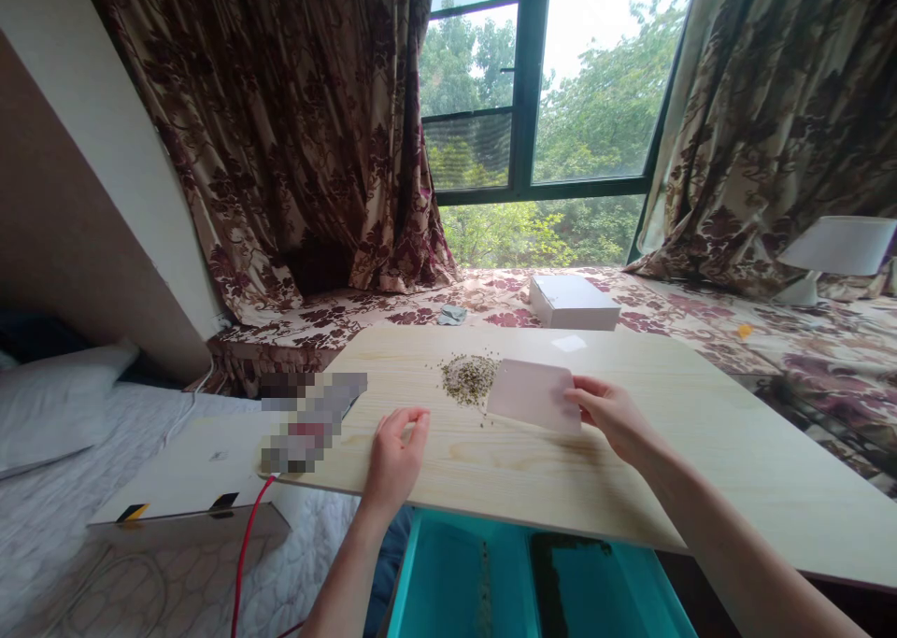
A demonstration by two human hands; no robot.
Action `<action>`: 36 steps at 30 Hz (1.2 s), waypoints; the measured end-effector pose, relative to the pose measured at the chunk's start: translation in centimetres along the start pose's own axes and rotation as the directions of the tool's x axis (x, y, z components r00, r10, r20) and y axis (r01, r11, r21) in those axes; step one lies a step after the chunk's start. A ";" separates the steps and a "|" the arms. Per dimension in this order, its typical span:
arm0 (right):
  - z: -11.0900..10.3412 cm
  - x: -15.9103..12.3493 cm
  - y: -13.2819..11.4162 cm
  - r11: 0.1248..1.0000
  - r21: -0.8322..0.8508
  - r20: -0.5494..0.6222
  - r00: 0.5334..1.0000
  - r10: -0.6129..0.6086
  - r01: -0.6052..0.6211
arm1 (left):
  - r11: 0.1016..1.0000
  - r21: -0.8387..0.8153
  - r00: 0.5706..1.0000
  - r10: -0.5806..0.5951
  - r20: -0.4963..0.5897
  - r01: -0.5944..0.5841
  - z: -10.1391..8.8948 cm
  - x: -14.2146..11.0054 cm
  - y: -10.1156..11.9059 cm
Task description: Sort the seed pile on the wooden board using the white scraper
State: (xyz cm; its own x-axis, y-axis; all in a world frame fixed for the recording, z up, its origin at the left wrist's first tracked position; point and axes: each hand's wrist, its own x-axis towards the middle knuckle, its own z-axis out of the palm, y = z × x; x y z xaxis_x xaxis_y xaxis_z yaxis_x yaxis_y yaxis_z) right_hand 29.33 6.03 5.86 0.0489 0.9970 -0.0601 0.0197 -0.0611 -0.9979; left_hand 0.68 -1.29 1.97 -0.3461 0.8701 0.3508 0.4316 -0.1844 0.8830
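Observation:
A pile of small loose grains, green mixed with whitish (468,378), lies on the light wooden tabletop (651,432), with some strays scattered round it. My right hand (609,412) grips the right edge of a thin translucent plastic sheet (533,393), thumb above. The sheet's left edge borders the pile on its right side. My left hand (398,446) is at the near left part of the table, left of the pile. Its fingers are loosely curled in and I see nothing in them.
Below the table's near edge is a turquoise bin (462,573) with two compartments, dark residue in the right one. A blurred-out object (312,428) with a red cable (245,545) sits at the left corner. A white paper piece (568,343) and white box (576,300) are farther back.

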 end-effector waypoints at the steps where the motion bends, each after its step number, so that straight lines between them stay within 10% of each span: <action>1: 0.1 0.0 0.0 1.000 0.002 0.005 1.000 0.004 -0.004 | 1.000 0.003 1.000 -0.001 0.000 0.001 0.0 0.0 0.0; 36: -0.1 -0.6 -0.7 0.999 0.025 0.052 0.998 0.029 -0.030 | 0.998 0.049 1.000 0.027 0.008 -0.028 0.0 0.1 -0.5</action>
State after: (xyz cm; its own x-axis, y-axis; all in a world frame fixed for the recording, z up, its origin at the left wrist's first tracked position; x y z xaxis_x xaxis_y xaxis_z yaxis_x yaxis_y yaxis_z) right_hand 29.41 5.51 6.56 -0.0028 0.9959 -0.0901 -0.0070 -0.0901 -0.9959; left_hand 0.44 -1.12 1.58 -0.3271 0.8686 0.3722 0.4815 -0.1858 0.8566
